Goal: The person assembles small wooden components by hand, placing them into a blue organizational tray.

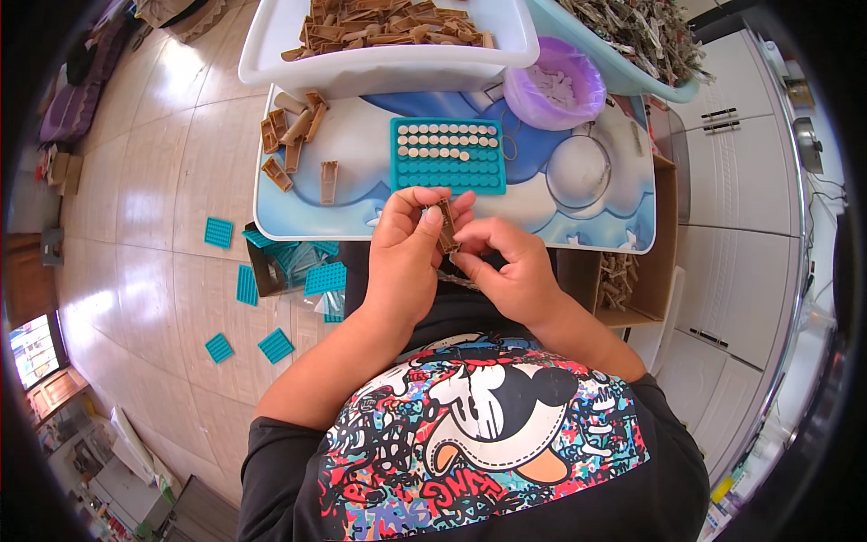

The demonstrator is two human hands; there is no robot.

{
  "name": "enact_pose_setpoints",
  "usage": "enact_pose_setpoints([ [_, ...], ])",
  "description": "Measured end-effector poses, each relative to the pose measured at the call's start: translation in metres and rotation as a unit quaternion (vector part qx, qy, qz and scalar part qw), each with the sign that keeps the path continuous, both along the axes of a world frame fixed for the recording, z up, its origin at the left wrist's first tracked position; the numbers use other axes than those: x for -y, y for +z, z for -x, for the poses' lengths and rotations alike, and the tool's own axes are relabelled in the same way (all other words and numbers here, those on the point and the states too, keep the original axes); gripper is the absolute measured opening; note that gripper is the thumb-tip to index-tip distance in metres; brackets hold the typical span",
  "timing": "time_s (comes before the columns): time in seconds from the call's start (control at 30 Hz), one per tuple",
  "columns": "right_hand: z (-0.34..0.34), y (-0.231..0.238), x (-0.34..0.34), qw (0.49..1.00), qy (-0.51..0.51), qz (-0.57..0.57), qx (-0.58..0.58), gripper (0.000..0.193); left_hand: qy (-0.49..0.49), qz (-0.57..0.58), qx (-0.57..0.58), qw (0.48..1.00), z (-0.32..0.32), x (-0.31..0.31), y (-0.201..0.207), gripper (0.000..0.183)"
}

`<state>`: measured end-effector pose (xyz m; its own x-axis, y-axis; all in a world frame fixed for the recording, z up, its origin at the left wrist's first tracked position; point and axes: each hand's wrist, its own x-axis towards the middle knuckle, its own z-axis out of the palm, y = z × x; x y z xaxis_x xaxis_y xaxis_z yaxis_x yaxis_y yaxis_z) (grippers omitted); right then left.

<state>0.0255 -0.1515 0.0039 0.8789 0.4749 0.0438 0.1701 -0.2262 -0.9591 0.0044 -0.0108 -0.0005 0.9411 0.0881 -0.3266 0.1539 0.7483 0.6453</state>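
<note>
My left hand (pixel 409 239) is closed on a narrow, hollow brown plastic piece (pixel 447 226), held upright just off the table's near edge. At the piece's lower end, the thumb and index finger of my right hand (pixel 510 268) are pinched together; whatever is between them is too small to make out. Just beyond my hands a teal tray (pixel 452 169) lies on the table, with round silver button cells (pixel 447 140) in its far rows and bare round pockets in the near ones. Several loose brown plastic pieces (pixel 293 135) lie at the table's left, one apart (pixel 330 181).
A white bin (pixel 388 72) of brown pieces stands on the table's far side. Right of it are a purple-lined bowl (pixel 591 86) and a light-blue tub (pixel 673 90). Teal trays (pixel 275 345) lie on the floor at left, near a filled box (pixel 264 275). Another cardboard box (pixel 664 248) stands at right.
</note>
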Motion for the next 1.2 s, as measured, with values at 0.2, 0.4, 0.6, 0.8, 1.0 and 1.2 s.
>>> enact_pose_setpoints([
  [0.2,-0.005,0.001,-0.002,0.977,0.046,0.091,0.187,0.016,0.0,0.006,-0.007,1.0,0.001,0.0,0.001,0.014],
  [0.4,-0.011,-0.003,-0.003,0.952,0.072,0.116,0.273,0.016,-0.019,0.051,-0.048,0.997,0.0,-0.008,0.001,0.022],
  [0.6,-0.014,0.002,-0.001,0.959,0.087,0.109,0.247,0.013,-0.083,0.036,-0.122,0.988,0.001,-0.023,-0.001,0.026],
  [0.8,-0.055,-0.007,-0.005,0.947,-0.03,0.123,0.295,0.012,-0.104,0.005,-0.153,0.983,0.008,-0.03,-0.011,0.029],
  [1.0,-0.092,-0.024,-0.013,0.898,-0.083,0.214,0.375,0.012,-0.086,0.009,-0.157,0.984,0.004,-0.037,-0.01,0.031],
  [1.2,-0.092,-0.028,-0.014,0.9,-0.046,0.215,0.377,0.011,-0.073,0.023,-0.162,0.984,0.001,-0.038,-0.015,0.032],
])
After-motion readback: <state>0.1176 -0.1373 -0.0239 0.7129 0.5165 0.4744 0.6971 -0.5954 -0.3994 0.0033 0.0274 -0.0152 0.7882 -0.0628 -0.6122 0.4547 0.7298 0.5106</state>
